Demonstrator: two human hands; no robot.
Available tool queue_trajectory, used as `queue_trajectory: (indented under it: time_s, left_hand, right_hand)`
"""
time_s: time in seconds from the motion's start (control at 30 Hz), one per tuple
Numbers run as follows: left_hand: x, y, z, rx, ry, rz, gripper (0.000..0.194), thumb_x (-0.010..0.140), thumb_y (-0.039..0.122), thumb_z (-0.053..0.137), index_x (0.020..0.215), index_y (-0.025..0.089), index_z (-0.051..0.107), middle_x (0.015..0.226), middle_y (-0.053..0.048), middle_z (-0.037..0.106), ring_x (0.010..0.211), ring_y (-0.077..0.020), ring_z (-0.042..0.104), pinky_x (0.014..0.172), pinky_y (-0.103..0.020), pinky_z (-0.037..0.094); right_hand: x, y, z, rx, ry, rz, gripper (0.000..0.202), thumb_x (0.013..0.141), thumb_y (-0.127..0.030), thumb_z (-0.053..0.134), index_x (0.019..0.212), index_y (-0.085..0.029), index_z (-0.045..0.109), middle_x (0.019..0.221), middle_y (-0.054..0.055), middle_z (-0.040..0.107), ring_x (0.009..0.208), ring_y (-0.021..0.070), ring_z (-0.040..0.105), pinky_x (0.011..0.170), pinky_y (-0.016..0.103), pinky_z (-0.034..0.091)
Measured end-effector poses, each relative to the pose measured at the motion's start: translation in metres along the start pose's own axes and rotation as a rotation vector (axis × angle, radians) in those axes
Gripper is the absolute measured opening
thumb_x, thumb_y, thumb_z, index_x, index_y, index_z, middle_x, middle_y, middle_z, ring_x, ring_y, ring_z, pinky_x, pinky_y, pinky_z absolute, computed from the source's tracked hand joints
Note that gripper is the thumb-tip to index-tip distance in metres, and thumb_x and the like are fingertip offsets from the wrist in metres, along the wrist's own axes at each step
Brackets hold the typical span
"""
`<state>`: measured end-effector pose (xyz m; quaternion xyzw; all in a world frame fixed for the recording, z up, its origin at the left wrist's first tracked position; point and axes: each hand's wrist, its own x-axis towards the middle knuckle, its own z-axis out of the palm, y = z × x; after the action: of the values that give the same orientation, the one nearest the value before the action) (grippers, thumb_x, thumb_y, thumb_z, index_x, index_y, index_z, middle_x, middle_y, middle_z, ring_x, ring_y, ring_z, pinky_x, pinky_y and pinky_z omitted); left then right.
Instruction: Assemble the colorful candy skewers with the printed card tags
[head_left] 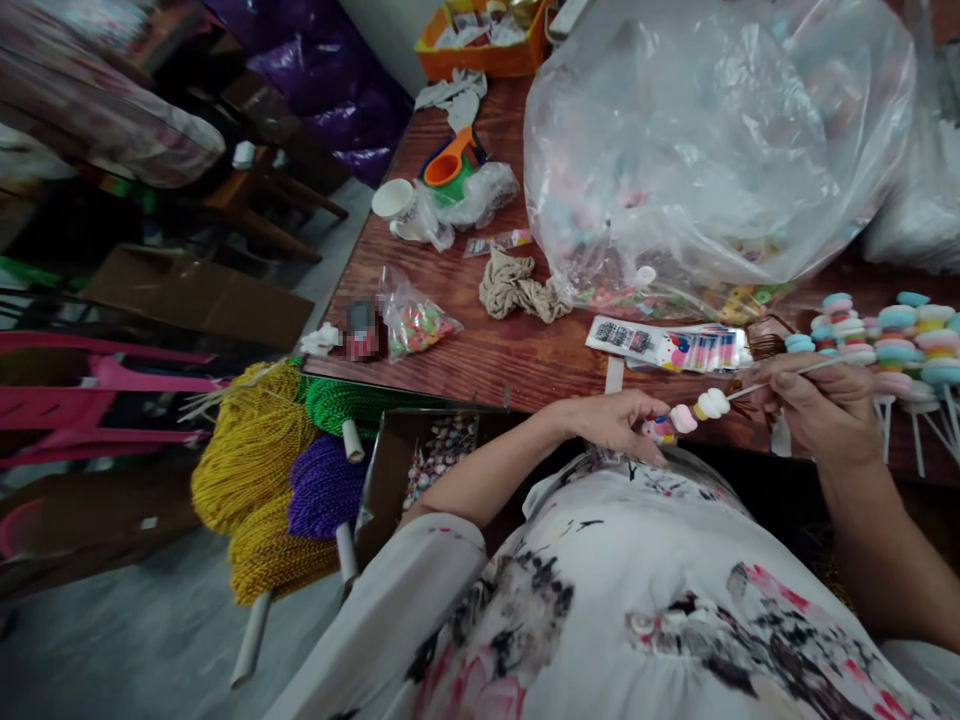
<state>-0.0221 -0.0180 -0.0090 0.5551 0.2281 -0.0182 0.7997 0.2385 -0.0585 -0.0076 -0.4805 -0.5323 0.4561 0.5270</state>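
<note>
Just in front of my body, a skewer of soft marshmallow-like sweets point(712, 403) lies across between my hands, with pink, yellow and white pieces on a white stick. My left hand point(619, 420) is closed around its left end, where a colourful printed piece point(660, 430) shows between thumb and fingers. The bare part of the white stick point(780, 378) is pinched in my right hand point(829, 400). Beside the right hand stand several finished-looking skewers of pastel sweets point(900, 340), their sticks hanging over the table edge. Printed labels point(697, 348) lie fanned beyond my hands.
A large clear plastic bag point(712, 150) of sweets fills the far side of the wooden table point(525, 370). A crumpled cloth point(517, 285), a small bag of candies point(416, 325), a white cup point(394, 200) and an orange scoop point(450, 165) lie leftward. Rope bundles point(259, 450) stand below.
</note>
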Motion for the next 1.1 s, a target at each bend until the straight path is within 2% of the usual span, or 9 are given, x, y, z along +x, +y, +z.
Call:
queue_trajectory:
  time_s: [0.13, 0.2, 0.37, 0.47, 0.63, 0.77, 0.9, 1.0, 1.1]
  left_hand:
    - [0.006, -0.004, 0.004, -0.082, -0.004, -0.011, 0.054, 0.056, 0.036, 0.087, 0.093, 0.016, 0.054, 0.071, 0.006, 0.053, 0.063, -0.0081, 0.052, 0.065, -0.025, 0.045]
    - [0.008, -0.006, 0.004, -0.038, 0.029, 0.012, 0.055, 0.055, 0.035, 0.088, 0.094, 0.015, 0.054, 0.07, 0.007, 0.051, 0.064, -0.0086, 0.052, 0.065, -0.024, 0.045]
    - [0.014, -0.01, 0.004, 0.262, 0.271, 0.199, 0.053, 0.061, 0.037, 0.083, 0.101, 0.013, 0.057, 0.085, 0.003, 0.055, 0.078, -0.0116, 0.05, 0.072, -0.024, 0.043]
    - [0.015, -0.009, 0.008, 0.468, 0.333, 0.18, 0.047, 0.065, 0.036, 0.08, 0.1, 0.013, 0.058, 0.086, 0.001, 0.057, 0.08, -0.0138, 0.051, 0.073, -0.025, 0.042]
    - [0.012, -0.006, 0.011, 0.682, 0.297, 0.119, 0.021, 0.07, 0.024, 0.071, 0.084, 0.014, 0.059, 0.073, 0.003, 0.055, 0.07, -0.0129, 0.05, 0.067, -0.024, 0.038]
    - [0.013, -0.005, 0.008, 0.599, 0.317, 0.202, 0.03, 0.069, 0.029, 0.073, 0.092, 0.013, 0.06, 0.082, 0.0, 0.059, 0.077, -0.0149, 0.053, 0.074, -0.026, 0.041]
    - [0.019, -0.006, 0.007, 0.484, 0.318, 0.238, 0.044, 0.067, 0.036, 0.077, 0.102, 0.014, 0.06, 0.094, -0.001, 0.061, 0.089, -0.017, 0.054, 0.081, -0.027, 0.041]
    - [0.022, -0.007, 0.009, 0.421, 0.353, 0.252, 0.042, 0.065, 0.039, 0.079, 0.092, 0.014, 0.059, 0.087, 0.001, 0.057, 0.084, -0.0149, 0.051, 0.078, -0.025, 0.039]
    - [0.022, -0.008, 0.012, 0.302, 0.369, 0.26, 0.04, 0.063, 0.041, 0.08, 0.079, 0.015, 0.055, 0.076, 0.005, 0.049, 0.075, -0.011, 0.045, 0.071, -0.023, 0.036]
  right_hand:
    - [-0.003, -0.001, 0.006, 0.062, -0.027, -0.016, 0.01, 0.081, -0.024, 0.07, 0.088, -0.024, 0.077, 0.078, 0.005, 0.074, 0.063, 0.0158, 0.067, 0.049, 0.024, 0.052]
    - [-0.001, -0.003, 0.011, 0.118, 0.004, 0.001, 0.01, 0.079, -0.027, 0.071, 0.085, -0.022, 0.077, 0.076, 0.006, 0.073, 0.063, 0.0171, 0.067, 0.047, 0.025, 0.051]
    - [0.008, -0.006, 0.029, 0.337, 0.243, 0.111, 0.013, 0.075, -0.031, 0.075, 0.073, -0.018, 0.072, 0.06, 0.002, 0.069, 0.049, 0.0111, 0.061, 0.042, 0.018, 0.046]
    - [0.01, -0.008, 0.036, 0.363, 0.312, 0.115, 0.016, 0.073, -0.031, 0.078, 0.073, -0.017, 0.07, 0.058, 0.002, 0.068, 0.049, 0.0114, 0.061, 0.042, 0.018, 0.045]
    - [0.013, -0.01, 0.025, 0.339, 0.315, 0.068, 0.016, 0.074, -0.028, 0.076, 0.07, -0.015, 0.068, 0.056, 0.0, 0.065, 0.045, 0.0083, 0.055, 0.039, 0.017, 0.039]
    - [0.014, -0.015, 0.017, 0.303, 0.293, 0.062, 0.016, 0.073, -0.028, 0.077, 0.07, -0.015, 0.069, 0.056, 0.001, 0.064, 0.044, 0.0084, 0.055, 0.038, 0.018, 0.038]
    - [0.006, -0.019, 0.02, 0.237, 0.185, -0.008, 0.01, 0.079, -0.026, 0.072, 0.077, -0.016, 0.073, 0.063, 0.003, 0.068, 0.049, 0.0104, 0.059, 0.042, 0.02, 0.044]
    - [-0.002, -0.017, 0.021, 0.152, 0.089, -0.069, 0.009, 0.083, -0.023, 0.068, 0.086, -0.018, 0.075, 0.072, 0.004, 0.071, 0.057, 0.0121, 0.063, 0.048, 0.023, 0.048]
    - [-0.006, -0.012, 0.02, 0.09, 0.045, -0.063, 0.01, 0.084, -0.026, 0.067, 0.086, -0.019, 0.074, 0.073, 0.004, 0.07, 0.055, 0.0116, 0.06, 0.046, 0.023, 0.044]
